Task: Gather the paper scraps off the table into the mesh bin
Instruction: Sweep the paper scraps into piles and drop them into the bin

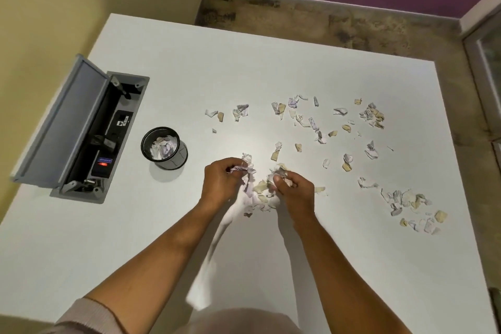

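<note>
Two bare forearms reach from the lower edge across a white table (271,62), scraps being gathered at the centre.

Crumpled white and lilac paper is pinched in the curled left hand (221,182); a wad is clutched in the curled right hand (294,188), apparently so a small heap of torn white and tan paper scraps (261,195) between them can be bunched. More torn scraps (371,115) are scattered well to the right. The round black mesh bin (164,148), already holding paper, stands to the left, beside an open grey cable hatch (81,127). No writing can be read.
</note>
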### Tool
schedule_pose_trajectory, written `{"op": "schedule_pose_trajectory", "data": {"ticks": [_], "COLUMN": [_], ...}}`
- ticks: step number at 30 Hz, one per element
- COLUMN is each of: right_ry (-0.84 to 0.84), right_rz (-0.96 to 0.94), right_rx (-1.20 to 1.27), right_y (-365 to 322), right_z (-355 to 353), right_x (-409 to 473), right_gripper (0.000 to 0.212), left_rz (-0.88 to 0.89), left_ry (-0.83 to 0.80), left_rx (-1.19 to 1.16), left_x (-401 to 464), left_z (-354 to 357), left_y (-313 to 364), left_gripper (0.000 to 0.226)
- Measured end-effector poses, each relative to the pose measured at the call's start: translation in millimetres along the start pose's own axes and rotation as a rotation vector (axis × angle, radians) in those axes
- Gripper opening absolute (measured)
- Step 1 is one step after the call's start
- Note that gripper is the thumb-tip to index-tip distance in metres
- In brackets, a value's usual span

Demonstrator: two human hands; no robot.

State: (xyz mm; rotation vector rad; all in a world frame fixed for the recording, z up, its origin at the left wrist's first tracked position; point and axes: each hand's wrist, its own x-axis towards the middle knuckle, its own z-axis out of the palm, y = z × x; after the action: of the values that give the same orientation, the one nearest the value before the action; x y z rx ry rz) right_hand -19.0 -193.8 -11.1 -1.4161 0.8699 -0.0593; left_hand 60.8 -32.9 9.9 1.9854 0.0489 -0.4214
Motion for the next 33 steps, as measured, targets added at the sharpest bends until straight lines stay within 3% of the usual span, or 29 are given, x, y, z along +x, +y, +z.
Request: {"op": "schedule_pose_trajectory", "data": {"ticks": [2,7,16,18,22,27,31,33], "right_ry": [-0.048,-0.126,-0.225,-0.231,-0.227,-0.224,-0.232,-0.231], "right_rz": [0.076,0.146,0.182,0.177,0.181,0.177,0.174,0.167], "right_rx": [0.148,0.338,0.411,0.407,0.399,0.39,0.393,0.385], "right_y": [-2.6,-15.0,-33.6,-35.8,-36.9,-36.0,-35.5,-33.9], "right_z": [9.9,43.3,96.8,104.6,115.4,121.7,124.9,127.1], "right_x": [-5.2,-21.4,-40.0,-42.9,-48.2,-53.7,-54.4,-52.2], "right_gripper": [0.02,0.01,0.007,0.005,0.006,0.004,0.006,0.008], "left_rz": [-0.022,-0.053,-0.051,-0.051,-0.008,-0.022,-0.133,-0.136], "left_ry": [0.035,0.094,0.245,0.272,0.242,0.001,-0.166,-0.21], "left_rx": [-0.087,-0.224,-0.272,-0.176,0.245,0.773,0.956,1.026], "left_x": [-2.2,-4.2,15.5,25.2,44.8,71.8,90.8,99.3], "left_z": [-13.5,-44.1,-124.0,-142.9,-161.8,-154.5,-141.2,-135.1], "left_y": [3.2,7.0,1.0,-5.2,-11.3,-10.2,-9.5,-10.1], "left_gripper": [0.021,0.02,0.021,0.019,0.016,0.035,0.013,0.015]}}
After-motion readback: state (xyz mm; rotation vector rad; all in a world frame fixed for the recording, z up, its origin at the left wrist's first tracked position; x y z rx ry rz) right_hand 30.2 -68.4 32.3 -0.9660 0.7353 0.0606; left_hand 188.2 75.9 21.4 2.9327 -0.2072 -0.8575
